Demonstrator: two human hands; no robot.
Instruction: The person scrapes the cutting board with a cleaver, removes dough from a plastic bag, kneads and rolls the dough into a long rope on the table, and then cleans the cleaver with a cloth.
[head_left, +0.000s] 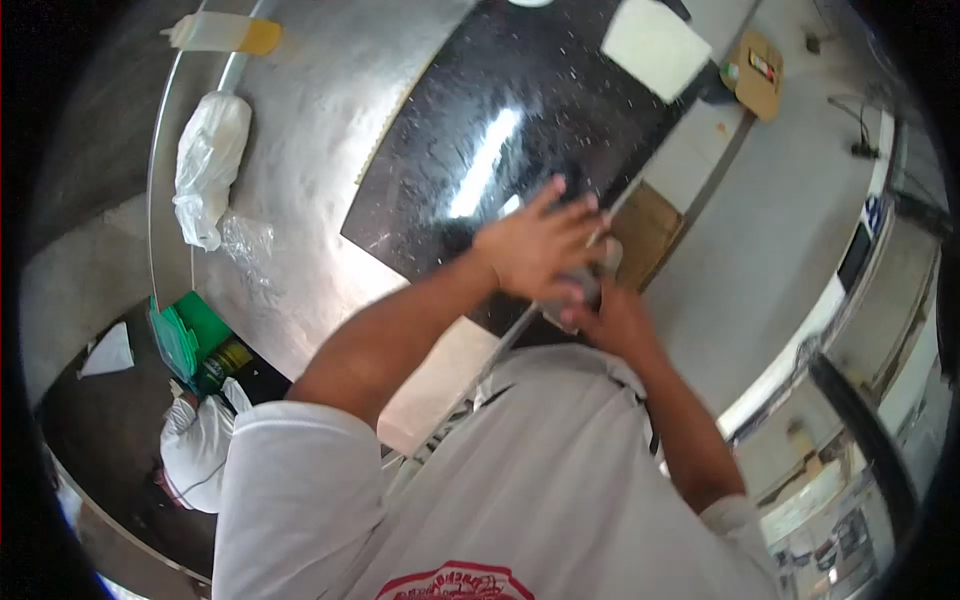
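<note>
Both hands meet at the near edge of a black speckled counter (470, 140). My left hand (540, 245) lies over a small grey object (590, 288) with its fingers spread along the top. My right hand (615, 322) grips the same object from below, and its fingers are mostly hidden under it. The hands cover most of the object, so I cannot tell what it is. My white shirt (540, 480) fills the lower part of the view.
A steel surface (310, 110) beside the counter carries a white plastic bag (205, 160) and a bottle with a yellow end (225, 33). A white board (655, 45) and cardboard pieces (645, 235) lie beyond. Green items (185, 335) and another white bag (195, 450) sit lower left.
</note>
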